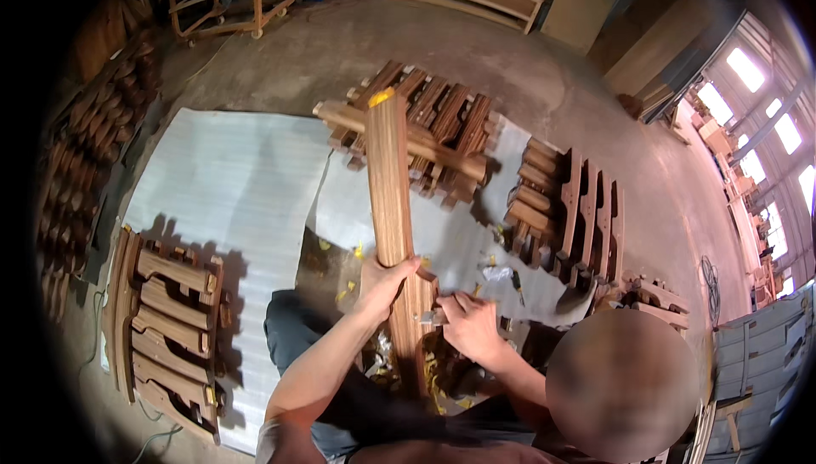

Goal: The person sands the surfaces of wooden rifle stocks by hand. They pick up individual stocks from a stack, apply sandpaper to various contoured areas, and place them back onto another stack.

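A long, curved wooden piece point(390, 179) with brown grain slants up and away from my lap, a yellow patch point(382, 97) on its far end. My left hand point(382, 288) wraps round it from the left, thumb lying across the top. Closed at the right edge of the wood, my right hand point(469, 325) grips a small metal-bladed tool point(431, 317); the blade touches the wood's face, while the fingers cover most of the tool. Beyond, the far part of the piece passes over another wooden bar point(344, 114) lying across a stack of wooden parts point(429, 111).
Pale sheets point(229, 158) cover the floor. Slatted wooden frames lie at the left point(174, 311) and right point(565, 209). Dark wooden parts point(93, 158) are piled far left. Yellow scraps point(433, 375) lie below the wood. A blurred round patch hides the lower right.
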Demonstrator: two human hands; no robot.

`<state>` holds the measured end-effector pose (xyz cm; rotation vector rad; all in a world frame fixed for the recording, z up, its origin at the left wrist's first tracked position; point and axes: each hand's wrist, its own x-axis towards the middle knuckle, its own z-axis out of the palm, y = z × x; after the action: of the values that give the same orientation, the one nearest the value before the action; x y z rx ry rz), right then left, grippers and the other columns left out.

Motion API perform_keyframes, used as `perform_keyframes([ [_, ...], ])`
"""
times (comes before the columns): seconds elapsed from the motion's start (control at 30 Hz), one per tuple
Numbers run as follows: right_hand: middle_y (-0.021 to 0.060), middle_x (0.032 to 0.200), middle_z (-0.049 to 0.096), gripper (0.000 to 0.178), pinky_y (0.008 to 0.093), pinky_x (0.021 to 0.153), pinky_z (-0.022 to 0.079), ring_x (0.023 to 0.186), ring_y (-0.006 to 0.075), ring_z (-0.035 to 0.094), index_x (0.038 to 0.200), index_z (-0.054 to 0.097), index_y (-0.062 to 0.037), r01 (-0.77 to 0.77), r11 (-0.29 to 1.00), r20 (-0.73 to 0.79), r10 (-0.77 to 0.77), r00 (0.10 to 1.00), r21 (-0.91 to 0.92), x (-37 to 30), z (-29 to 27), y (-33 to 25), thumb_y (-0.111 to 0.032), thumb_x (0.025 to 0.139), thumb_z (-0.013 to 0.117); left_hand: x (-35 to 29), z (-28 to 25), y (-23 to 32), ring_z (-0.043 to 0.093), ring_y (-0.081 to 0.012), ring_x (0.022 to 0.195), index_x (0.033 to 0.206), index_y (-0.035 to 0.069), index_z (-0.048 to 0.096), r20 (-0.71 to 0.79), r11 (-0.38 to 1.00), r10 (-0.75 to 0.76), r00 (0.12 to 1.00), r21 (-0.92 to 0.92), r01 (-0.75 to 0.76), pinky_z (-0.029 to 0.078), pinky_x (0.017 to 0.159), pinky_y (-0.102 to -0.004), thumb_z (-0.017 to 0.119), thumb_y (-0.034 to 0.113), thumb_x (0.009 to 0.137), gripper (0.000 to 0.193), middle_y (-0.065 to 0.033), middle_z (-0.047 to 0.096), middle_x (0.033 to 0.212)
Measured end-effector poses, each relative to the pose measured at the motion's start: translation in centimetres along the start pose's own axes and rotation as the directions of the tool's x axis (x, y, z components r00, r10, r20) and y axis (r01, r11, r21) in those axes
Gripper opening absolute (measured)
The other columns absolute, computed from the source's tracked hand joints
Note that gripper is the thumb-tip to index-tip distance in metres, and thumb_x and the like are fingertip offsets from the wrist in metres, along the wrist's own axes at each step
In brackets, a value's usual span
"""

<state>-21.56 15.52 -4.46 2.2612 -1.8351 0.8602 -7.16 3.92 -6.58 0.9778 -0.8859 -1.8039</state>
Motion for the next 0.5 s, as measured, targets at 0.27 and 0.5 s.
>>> perform_keyframes([
  [0.27,0.0083,0.074,0.066,0.026,0.0325,0.052,0.05,0.06,0.023,0.065,0.081,0.061,-0.0062,-0.112,0.988,-0.006,0.114,0.993,0.101,-0.1,-2.2,0.4,0.013,0.064,0.061,1.6,-0.5,-0.2,0.068,-0.0224,0.077,0.109,-0.011,0.057,0.114,0.998,-0.065,0.991,-0.009,0.066,0.06,0.068,-0.0347,0.079,0.02,0.075,0.052,-0.0159,0.066,0.089],
  [0.5,0.0096,0.08,0.069,0.019,0.0258,0.062,0.051,0.067,0.0145,0.066,0.094,0.071,0.0009,-0.285,0.897,0.011,0.299,0.954,0.338,0.3,-3.9,-0.9,0.0,0.076,0.079,1.9,-1.4,-0.4,0.066,-0.0195,0.077,0.105,-0.005,0.061,0.122,0.973,-0.123,0.985,-0.182,0.144,0.055,0.071,-0.0332,0.076,0.023,0.076,0.043,-0.0118,0.066,0.089],
])
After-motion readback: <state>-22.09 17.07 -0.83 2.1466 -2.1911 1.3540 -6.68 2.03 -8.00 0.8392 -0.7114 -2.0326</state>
